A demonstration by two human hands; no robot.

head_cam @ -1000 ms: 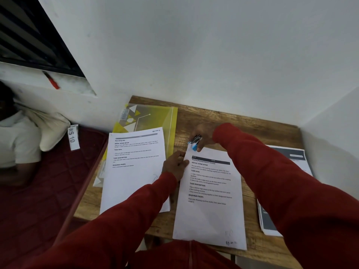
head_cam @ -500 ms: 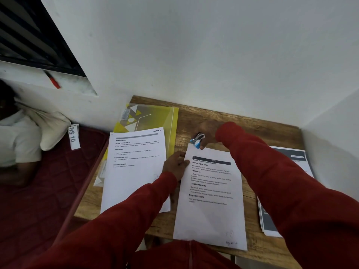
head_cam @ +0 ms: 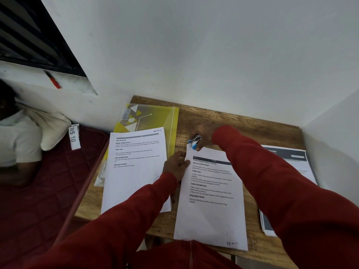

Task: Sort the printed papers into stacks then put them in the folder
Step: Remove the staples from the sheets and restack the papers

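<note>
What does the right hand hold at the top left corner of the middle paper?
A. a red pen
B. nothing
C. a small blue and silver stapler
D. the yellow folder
C: the right hand grips a small blue and silver stapler at the top left corner of the middle paper, while the yellow folder lies apart to the left.

- Two long red sleeves point(head_cam: 281, 191) of soft, plain fabric, loosely creased, run to the wrists.
- The left hand point(head_cam: 175, 166) and right hand point(head_cam: 202, 137) are bare beyond the cuffs, without gloves.
- Matching red garment point(head_cam: 184, 255) at the bottom edge, a central seam running down it.
</note>
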